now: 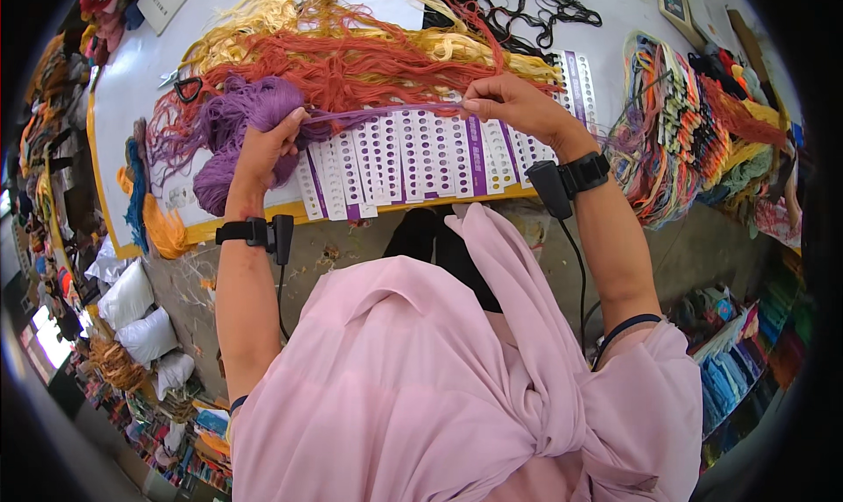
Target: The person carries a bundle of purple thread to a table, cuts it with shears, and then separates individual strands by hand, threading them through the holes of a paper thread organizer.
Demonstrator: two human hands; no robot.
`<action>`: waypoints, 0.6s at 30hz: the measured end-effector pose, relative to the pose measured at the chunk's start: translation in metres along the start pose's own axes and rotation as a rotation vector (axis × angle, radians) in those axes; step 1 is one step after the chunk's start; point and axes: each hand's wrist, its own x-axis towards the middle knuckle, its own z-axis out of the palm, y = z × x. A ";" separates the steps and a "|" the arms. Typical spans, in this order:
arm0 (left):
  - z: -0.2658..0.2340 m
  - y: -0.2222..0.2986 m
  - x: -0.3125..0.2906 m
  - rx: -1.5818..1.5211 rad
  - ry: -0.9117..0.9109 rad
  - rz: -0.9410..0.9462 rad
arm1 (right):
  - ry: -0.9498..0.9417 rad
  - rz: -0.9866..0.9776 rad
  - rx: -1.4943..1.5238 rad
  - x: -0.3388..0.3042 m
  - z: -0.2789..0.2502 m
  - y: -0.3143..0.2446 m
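Note:
A strand of purple thread (386, 111) is stretched taut above the table between my two hands. My left hand (270, 149) is closed on it at one end, beside a thick bundle of purple thread (250, 105) that also shows below the wrist. My right hand (509, 105) pinches the other end between thumb and fingers. Under the strand lies a row of white and purple cards (430, 155) punched with holes, overlapping along the table's near edge. Loose rust-red threads (351, 67) spread just beyond, partly over the cards.
Yellow threads (255, 19) and black threads (553, 12) lie farther back. Black-handled scissors (187, 89) rest near the purple bundle. Multicoloured threads on cards (672, 124) are heaped at the right. Blue thread (138, 186) and orange thread (165, 225) hang at the left corner.

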 end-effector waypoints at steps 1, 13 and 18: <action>0.000 0.002 -0.001 -0.032 -0.010 0.014 | 0.005 0.002 -0.002 -0.003 -0.001 0.001; 0.046 0.025 -0.052 -0.962 0.009 0.210 | 0.797 -0.819 -0.600 0.070 0.142 -0.153; -0.014 0.013 -0.043 -0.530 -0.523 0.064 | 0.138 -0.549 1.203 0.056 0.073 -0.131</action>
